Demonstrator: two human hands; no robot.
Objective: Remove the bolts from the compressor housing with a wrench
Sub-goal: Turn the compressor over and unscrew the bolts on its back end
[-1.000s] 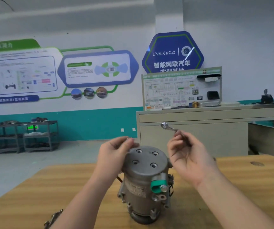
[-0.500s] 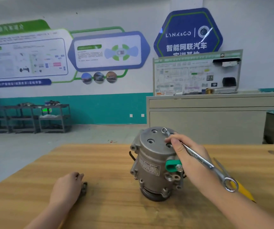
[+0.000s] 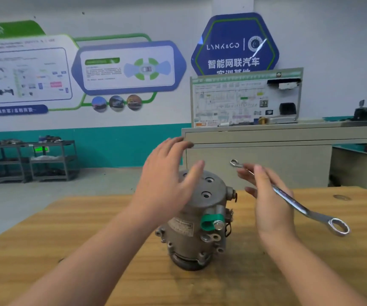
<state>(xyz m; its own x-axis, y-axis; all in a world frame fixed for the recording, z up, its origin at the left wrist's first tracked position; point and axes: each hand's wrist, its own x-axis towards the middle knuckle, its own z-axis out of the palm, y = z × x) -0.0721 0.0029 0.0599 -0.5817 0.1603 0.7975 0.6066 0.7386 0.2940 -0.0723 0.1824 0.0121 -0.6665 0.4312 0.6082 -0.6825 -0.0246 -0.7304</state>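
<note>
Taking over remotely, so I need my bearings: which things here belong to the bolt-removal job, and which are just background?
Belongs to the job:
- compressor housing, upright on the wooden table
- wrench, held in the right hand
- left hand, open over the housing top

Just lying about:
- beige cabinet behind
- training board on it
- metal shelves by the wall

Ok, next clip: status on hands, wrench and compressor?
Left hand open, over compressor top. Right hand holds wrench, off the housing. Compressor upright on table. Nothing blocking.
</note>
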